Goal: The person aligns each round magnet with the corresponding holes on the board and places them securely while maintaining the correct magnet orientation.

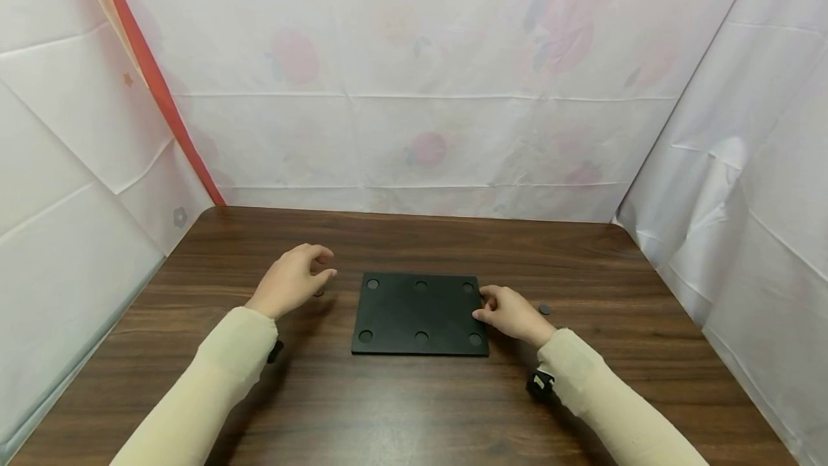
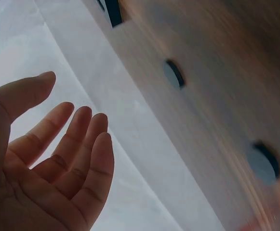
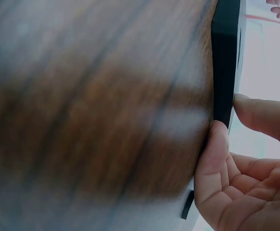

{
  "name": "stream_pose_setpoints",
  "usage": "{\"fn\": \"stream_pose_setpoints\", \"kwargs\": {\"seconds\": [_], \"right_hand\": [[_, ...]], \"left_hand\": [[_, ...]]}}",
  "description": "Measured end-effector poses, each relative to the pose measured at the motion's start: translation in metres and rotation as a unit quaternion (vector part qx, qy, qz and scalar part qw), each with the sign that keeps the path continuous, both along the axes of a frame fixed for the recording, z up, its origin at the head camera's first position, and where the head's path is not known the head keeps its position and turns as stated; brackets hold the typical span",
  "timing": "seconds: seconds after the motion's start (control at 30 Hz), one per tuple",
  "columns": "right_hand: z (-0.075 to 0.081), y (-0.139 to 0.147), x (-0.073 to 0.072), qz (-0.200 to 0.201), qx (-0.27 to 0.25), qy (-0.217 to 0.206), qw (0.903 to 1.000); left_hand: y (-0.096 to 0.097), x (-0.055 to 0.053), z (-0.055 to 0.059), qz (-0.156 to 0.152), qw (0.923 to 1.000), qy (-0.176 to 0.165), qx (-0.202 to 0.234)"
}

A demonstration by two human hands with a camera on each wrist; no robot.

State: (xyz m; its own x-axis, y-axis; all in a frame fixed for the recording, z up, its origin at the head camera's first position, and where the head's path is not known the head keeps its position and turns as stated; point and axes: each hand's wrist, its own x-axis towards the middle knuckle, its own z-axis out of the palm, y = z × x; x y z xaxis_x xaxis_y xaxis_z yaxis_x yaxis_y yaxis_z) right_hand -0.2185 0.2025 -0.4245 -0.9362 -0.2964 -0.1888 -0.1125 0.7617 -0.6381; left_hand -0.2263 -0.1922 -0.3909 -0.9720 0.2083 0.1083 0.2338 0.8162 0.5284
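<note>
A flat black rectangular board with several round recesses lies on the wooden table. At its right edge my right hand pinches it, thumb on the top face and a finger against the side, as the right wrist view shows around the board's edge. My left hand hovers left of the board, fingers loosely bent and holding nothing. Two small grey discs, a nearer disc and a farther disc, lie on the table in the left wrist view. Another dark disc sits just behind the right hand.
The brown wooden table reaches back to a white patterned curtain. More white sheeting hangs at the right, and a red strip runs down the left corner.
</note>
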Motion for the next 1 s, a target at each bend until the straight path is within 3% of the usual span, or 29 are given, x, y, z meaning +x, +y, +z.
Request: {"fn": "stream_pose_setpoints", "kwargs": {"seconds": [0.47, 1.0], "right_hand": [[-0.003, 0.002, -0.002, 0.003, -0.002, 0.003, 1.0], [-0.002, 0.001, -0.001, 0.003, -0.004, -0.001, 1.0]], "left_hand": [[-0.042, 0.016, -0.001, 0.012, 0.9994, -0.006, -0.031], [-0.063, 0.029, -0.01, 0.011, 0.9966, -0.044, -0.068]]}}
